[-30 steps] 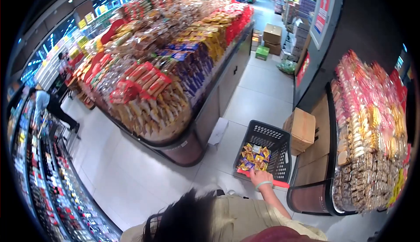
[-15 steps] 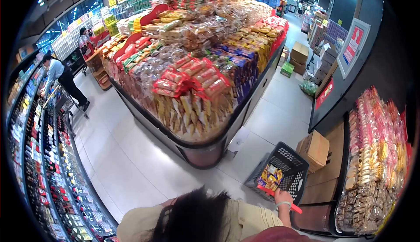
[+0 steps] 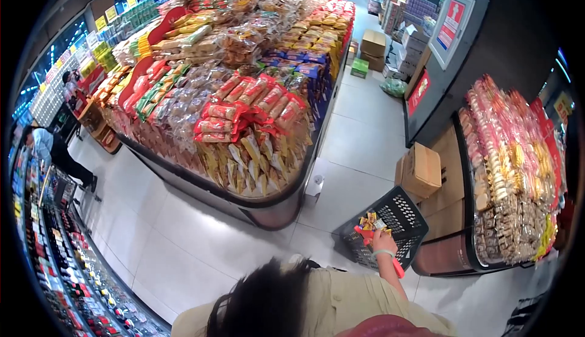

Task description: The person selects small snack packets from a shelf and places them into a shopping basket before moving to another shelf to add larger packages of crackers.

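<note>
My right hand, with a pale band on the wrist, is closed around the red handle of a black plastic shopping basket. The basket has perforated sides and is at the lower right, beside my body. Several small snack packets in yellow and purple wrappers lie inside it, partly hidden by the handle and hand. My left hand is out of view. Dark hair and a beige garment fill the bottom middle.
A large display island piled with packaged snacks stands ahead. Right of the basket are a cardboard box and another snack stand. Bottle shelves line the left, where a person bends forward. More boxes sit along the right aisle.
The view has turned to the right, so the island and the person appear farther left. My right hand keeps hold of the basket handle. More of the right-hand snack stand's surroundings now shows.
</note>
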{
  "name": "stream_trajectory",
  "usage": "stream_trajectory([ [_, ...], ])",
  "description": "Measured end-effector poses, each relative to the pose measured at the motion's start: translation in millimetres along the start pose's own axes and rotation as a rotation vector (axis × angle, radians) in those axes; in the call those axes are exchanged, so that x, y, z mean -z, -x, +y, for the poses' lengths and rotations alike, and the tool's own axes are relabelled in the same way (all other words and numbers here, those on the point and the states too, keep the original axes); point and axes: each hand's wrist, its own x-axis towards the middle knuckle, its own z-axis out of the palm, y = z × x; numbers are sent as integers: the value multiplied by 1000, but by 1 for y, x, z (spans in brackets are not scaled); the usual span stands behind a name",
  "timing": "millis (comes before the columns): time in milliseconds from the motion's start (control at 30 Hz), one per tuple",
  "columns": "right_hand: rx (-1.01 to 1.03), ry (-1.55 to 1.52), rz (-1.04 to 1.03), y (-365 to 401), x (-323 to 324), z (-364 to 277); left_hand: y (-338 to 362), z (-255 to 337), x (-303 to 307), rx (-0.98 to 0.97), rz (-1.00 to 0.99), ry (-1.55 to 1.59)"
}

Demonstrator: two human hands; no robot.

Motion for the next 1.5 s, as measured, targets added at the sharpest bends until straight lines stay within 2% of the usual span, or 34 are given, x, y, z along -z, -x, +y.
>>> stream_trajectory([
  [400,117,-11,-57,44,-16,-16,35,-10,-17,31,7,-16],
  [700,183,-37,-73,97,-14,-8,76,-60,16,82,-1,-55],
  [800,142,12,-126,114,-11,-12,78,-85,46,85,-17,-88],
  [1000,10,137,-12,140,-32,-22,59,-113,122,52,-116,-158],
  [1200,-161,138,-49,155,-46,-44,43,-134,180,16,-209,-215],
  [1500,-317,20,-54,215,-66,-118,44,-157,203,-69,-271,-265],
])
